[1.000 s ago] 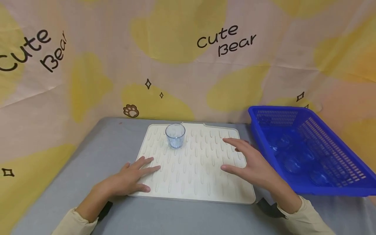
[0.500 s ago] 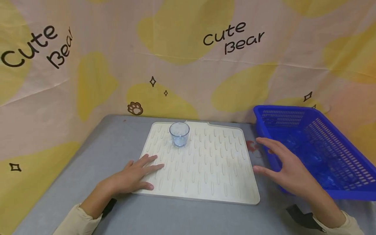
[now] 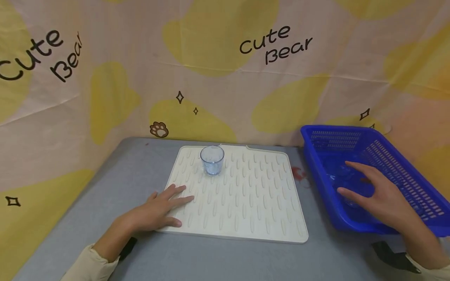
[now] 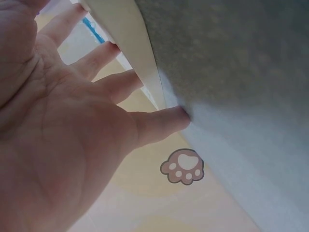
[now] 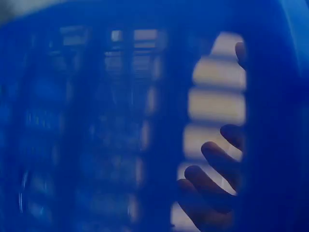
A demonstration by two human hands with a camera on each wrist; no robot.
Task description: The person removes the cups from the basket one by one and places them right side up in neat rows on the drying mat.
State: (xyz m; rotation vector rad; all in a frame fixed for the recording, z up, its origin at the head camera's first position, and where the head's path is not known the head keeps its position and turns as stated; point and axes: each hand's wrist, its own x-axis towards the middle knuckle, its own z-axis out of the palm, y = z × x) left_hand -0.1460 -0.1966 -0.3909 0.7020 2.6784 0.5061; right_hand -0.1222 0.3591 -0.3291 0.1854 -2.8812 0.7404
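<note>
My left hand [image 3: 158, 210] lies with fingers spread on the left edge of a white ribbed drying mat [image 3: 242, 195]. In the left wrist view, the fingertips of the left hand [image 4: 72, 130] touch the mat's edge, and one reaches the grey tabletop. A clear bluish drinking glass [image 3: 212, 160] stands upright near the mat's back left. Over the blue plastic basket [image 3: 320, 191], my right hand [image 3: 383, 199] has thumb and fingers parted and holds nothing visible. Clear glasses [image 3: 335, 175] lie inside, partly hidden by that hand. The right wrist view shows fingers [image 5: 212, 159] through the basket's slots.
A grey cloth-covered table [image 3: 116, 179] carries the mat and basket. Behind it hangs a pink and yellow printed curtain [image 3: 225, 78]. A reddish mark [image 3: 299, 173] shows on the tabletop between mat and basket.
The right hand has moved right, from above the mat's right side to over the basket. The left hand stays on the mat edge, and the glass on the mat stands where it was.
</note>
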